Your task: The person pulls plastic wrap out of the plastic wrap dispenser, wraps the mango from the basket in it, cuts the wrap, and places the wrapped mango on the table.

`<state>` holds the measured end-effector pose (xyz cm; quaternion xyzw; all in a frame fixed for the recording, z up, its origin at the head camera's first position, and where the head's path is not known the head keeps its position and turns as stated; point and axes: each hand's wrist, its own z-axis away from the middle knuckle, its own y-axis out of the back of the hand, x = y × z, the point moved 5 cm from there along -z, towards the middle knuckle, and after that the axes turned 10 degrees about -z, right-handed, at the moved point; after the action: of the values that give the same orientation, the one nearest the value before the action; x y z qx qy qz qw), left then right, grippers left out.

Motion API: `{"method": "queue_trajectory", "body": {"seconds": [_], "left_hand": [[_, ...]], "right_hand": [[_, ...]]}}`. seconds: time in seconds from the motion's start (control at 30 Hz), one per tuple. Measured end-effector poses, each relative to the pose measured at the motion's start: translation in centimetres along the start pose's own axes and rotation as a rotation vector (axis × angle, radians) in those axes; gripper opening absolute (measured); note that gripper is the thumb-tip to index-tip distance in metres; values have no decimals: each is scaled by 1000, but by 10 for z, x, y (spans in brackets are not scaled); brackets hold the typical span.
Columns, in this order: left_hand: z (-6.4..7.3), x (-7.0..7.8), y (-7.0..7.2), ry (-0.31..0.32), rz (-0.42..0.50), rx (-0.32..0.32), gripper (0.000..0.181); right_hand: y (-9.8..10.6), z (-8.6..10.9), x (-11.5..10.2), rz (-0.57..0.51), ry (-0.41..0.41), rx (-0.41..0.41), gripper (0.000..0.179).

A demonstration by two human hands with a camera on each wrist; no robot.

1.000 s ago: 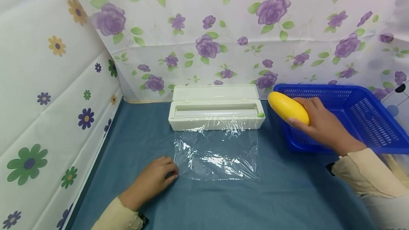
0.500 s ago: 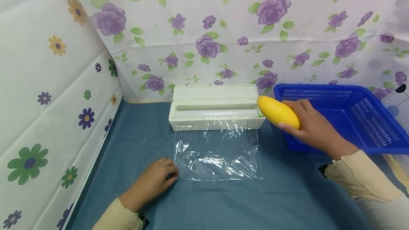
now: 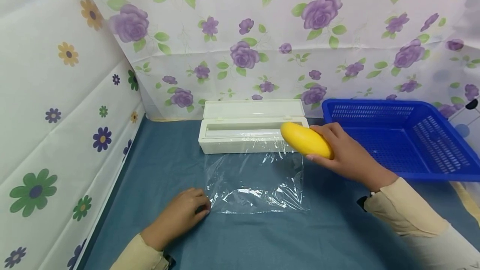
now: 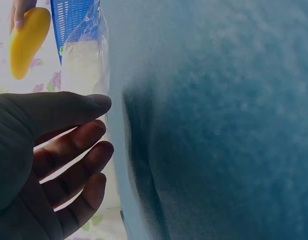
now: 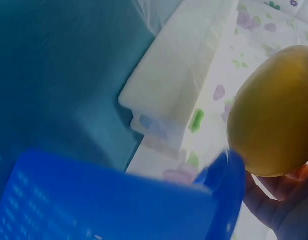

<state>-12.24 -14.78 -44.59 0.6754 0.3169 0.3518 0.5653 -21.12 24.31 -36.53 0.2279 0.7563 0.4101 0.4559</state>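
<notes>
Fingers of the right hand: curled round the right end of the yellow mango, thumb on its near side.
Fingers of the left hand: loosely bent, gripping nothing, by the film's near-left corner, toward the person from the dispenser; contact with the film cannot be told.
Mango: held up at the dispenser's right front; its height is unclear.
Mango risk: it could slip, being smooth, rounded and held at one end; brought down too far back, it could knock the dispenser.
Cling film: spread out in front of the dispenser; it could crumple or stick if either hand drags it.
Cling film dispenser: lid raised, roll inside; a tug on the film might pull it forward.
Blue basket: right of the dispenser.
Tablecloth: blue-grey, lightly creased, under the dispenser.
Room: purple-rose sheet behind the dispenser, daisy-print sheet to its left.
</notes>
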Motion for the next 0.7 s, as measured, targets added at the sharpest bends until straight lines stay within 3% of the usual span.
{"method": "queue_trajectory", "body": {"seconds": [0.3,0.7], "left_hand": [[1,0,3,-16,4,31,12],[0,1,3,9,-6,37,12]], "right_hand": [[-19,-7,-11,-35,59,-4,75],[-51,-11,-23,-82,133,-39,77]]}}
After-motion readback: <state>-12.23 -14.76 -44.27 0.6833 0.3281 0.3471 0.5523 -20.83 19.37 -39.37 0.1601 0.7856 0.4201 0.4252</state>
